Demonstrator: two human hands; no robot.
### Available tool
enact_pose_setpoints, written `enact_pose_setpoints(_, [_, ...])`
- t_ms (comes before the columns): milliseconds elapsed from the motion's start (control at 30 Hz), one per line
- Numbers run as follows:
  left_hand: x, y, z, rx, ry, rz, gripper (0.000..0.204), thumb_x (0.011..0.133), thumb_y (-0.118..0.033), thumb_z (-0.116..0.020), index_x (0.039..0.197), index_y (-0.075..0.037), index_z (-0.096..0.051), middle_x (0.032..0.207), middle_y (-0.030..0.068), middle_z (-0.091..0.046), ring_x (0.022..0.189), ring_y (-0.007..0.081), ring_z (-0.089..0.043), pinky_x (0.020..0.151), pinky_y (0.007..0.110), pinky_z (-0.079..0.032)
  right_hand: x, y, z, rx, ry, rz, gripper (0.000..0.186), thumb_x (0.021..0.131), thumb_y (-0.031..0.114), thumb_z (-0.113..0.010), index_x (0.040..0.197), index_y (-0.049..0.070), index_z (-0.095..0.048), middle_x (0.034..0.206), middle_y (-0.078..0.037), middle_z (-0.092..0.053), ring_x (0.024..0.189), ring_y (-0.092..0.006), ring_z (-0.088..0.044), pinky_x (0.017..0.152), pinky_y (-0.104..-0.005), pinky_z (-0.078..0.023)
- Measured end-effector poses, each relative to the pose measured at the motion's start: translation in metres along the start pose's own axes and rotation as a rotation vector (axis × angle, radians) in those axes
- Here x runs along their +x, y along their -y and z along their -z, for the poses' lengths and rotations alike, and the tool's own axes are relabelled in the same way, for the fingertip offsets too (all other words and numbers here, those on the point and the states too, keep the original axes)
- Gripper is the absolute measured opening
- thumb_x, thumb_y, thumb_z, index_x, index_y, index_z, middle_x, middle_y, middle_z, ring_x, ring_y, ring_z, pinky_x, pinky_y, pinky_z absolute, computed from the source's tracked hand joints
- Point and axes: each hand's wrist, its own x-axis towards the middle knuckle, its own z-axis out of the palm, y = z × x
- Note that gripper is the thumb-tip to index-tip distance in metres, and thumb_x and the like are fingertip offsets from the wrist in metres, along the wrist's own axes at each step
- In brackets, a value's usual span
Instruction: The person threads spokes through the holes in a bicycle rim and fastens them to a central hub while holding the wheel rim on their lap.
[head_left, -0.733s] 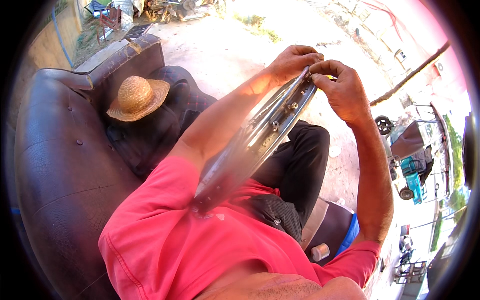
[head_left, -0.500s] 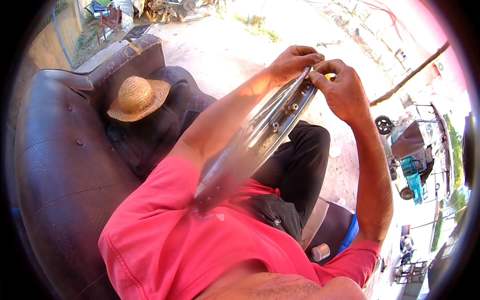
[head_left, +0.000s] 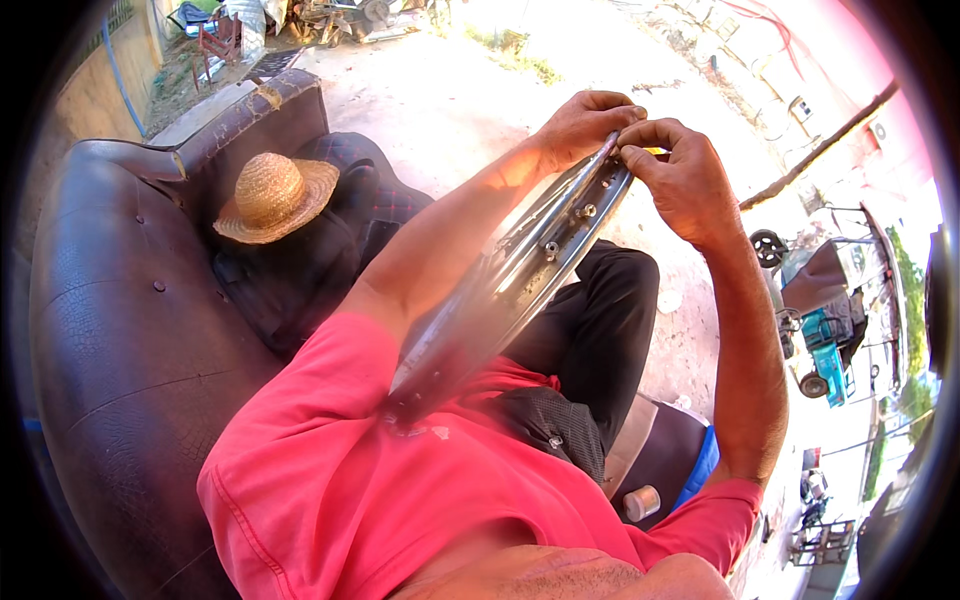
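A shiny metal wheel rim [head_left: 565, 232] slants from my chest up to my hands. Small metal fittings sit along its inner face, and its near end is blurred. At the far end, my left hand [head_left: 592, 122] is closed, its thumb and fingertips pinched together at the rim's edge. My right hand [head_left: 682, 172] is closed beside it, with thumb and forefinger pressed together against the inner side. Whatever small part lies between my right fingertips is hidden. A bit of yellow shows behind the right fingers.
I sit on a worn dark leather sofa [head_left: 130, 330]. A straw hat [head_left: 272, 195] rests on dark cloth to my left. Near my right elbow is a small round container [head_left: 641, 503]. Parked at the right is a blue-green three-wheeled vehicle [head_left: 826, 355]; scrap lies at the far left.
Very little differs. My right fingertips have shifted slightly at the rim's far end; the left hand and the rim stay nearly where they were.
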Motion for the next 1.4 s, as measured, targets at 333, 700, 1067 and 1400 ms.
enact_pose_setpoints(333, [0.003,0.007,0.006,0.046,0.083,-0.135,0.024,0.094,-0.019,-0.066,0.106,0.001,-0.072,0.090,0.0063,-0.070,0.080,0.0121,-0.064,0.073,0.028,-0.053,-0.001,0.010,0.000,-0.262,-0.054,0.020,0.023,0.090,0.016,-0.066,0.100,-0.004,-0.070,0.096,-0.013,-0.070,0.087,-0.0177,-0.065,0.084,-0.0324,-0.051])
enact_pose_setpoints(700, [-0.001,0.002,0.003,-0.082,0.051,-0.013,0.025,0.094,-0.020,-0.065,0.104,0.001,-0.072,0.090,0.0064,-0.070,0.081,0.0120,-0.064,0.074,0.028,-0.052,-0.002,0.012,-0.001,-0.116,-0.087,-0.006,0.032,0.082,0.028,-0.064,0.087,-0.002,-0.069,0.088,-0.018,-0.070,0.083,-0.0278,-0.067,0.083,-0.0373,-0.051])
enact_pose_setpoints(1067, [-0.002,0.002,0.000,-0.006,0.044,-0.048,0.023,0.094,-0.018,-0.066,0.105,0.002,-0.072,0.092,0.0066,-0.070,0.082,0.0127,-0.064,0.074,0.028,-0.053,-0.003,0.003,-0.002,-0.076,-0.076,0.041,0.030,0.081,0.028,-0.065,0.087,-0.002,-0.069,0.105,-0.023,-0.068,0.096,-0.0359,-0.066,0.088,-0.0411,-0.049])
enact_pose_setpoints(1400, [-0.002,0.009,0.004,0.124,0.100,-0.237,0.021,0.093,-0.017,-0.065,0.103,0.001,-0.072,0.092,0.0058,-0.070,0.081,0.0116,-0.064,0.073,0.027,-0.052,-0.002,-0.002,0.002,-0.002,-0.007,0.035,0.027,0.082,0.026,-0.066,0.090,0.000,-0.070,0.101,-0.022,-0.067,0.095,-0.0367,-0.066,0.088,-0.0417,-0.049])
